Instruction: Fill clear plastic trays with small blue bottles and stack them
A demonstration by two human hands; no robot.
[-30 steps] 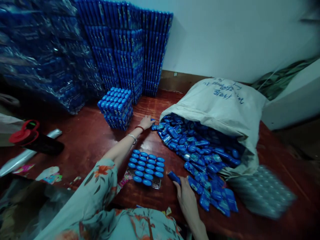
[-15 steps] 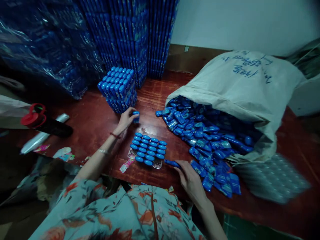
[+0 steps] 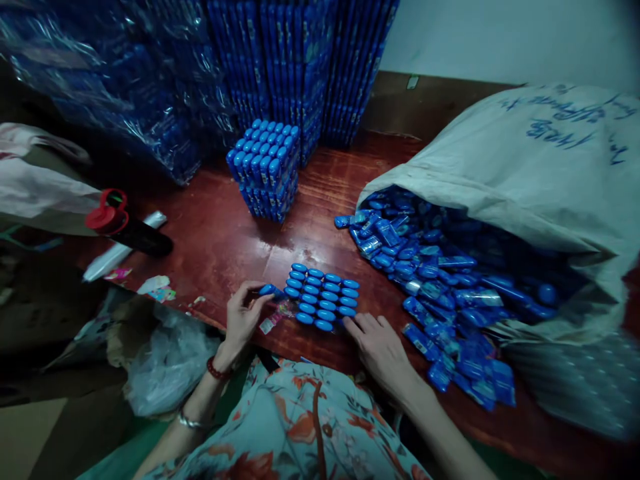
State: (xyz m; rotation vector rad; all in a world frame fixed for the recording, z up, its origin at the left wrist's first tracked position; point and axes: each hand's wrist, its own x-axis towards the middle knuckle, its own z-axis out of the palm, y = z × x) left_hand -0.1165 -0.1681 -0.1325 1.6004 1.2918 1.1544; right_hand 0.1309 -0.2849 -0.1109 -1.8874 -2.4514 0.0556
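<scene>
Several blue oval-topped packs stand in rows as a block [image 3: 324, 297] near the table's front edge. Left of the block, my left hand [image 3: 245, 312] pinches a blue pack [image 3: 271, 291] between thumb and fingers. My right hand [image 3: 375, 337] is at the block's lower right corner, its fingers closed on a blue pack that they mostly hide. A taller stack of blue packs [image 3: 265, 167] stands behind. To the right, loose blue packs [image 3: 425, 267] spill from a white sack [image 3: 500, 153].
A black bottle with a red lid [image 3: 127, 223] and a plastic roll [image 3: 123, 248] lie at the left. Tall blue stacks [image 3: 285, 60] line the back. A clear bubbled tray [image 3: 575, 380] is at the right. Paper scraps [image 3: 157, 287] lie near the front edge.
My left hand has come from beside the tall stack down to the block's left side, with a blue pack in it. My right hand has moved against the block's right corner. The view has shifted.
</scene>
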